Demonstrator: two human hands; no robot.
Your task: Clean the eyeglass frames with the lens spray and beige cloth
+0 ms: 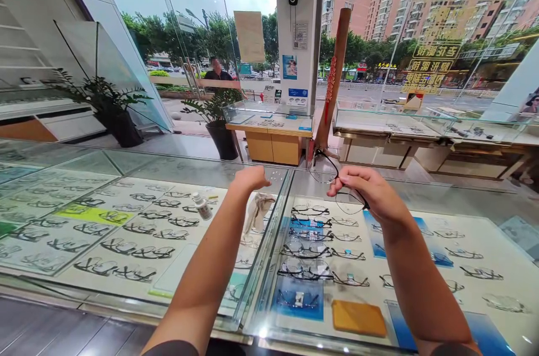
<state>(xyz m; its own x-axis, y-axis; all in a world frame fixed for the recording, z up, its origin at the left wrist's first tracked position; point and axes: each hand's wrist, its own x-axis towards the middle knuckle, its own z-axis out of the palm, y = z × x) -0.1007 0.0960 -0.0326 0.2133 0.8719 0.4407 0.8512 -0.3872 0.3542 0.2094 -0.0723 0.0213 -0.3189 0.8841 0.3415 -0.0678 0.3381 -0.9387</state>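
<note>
One pair of glasses is in the right hand, pinched in the fingers above the glass counter — seemingly a step of holding and handling. Any next move calls for a light grip on those thin rims. The left hand is curled near the crumpled cloth, apart from the glasses — whether it grasps anything, I cannot tell.

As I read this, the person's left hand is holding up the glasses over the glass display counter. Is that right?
Wrong hand: the head view shows the right hand holding up the glasses over the glass display counter.
</note>
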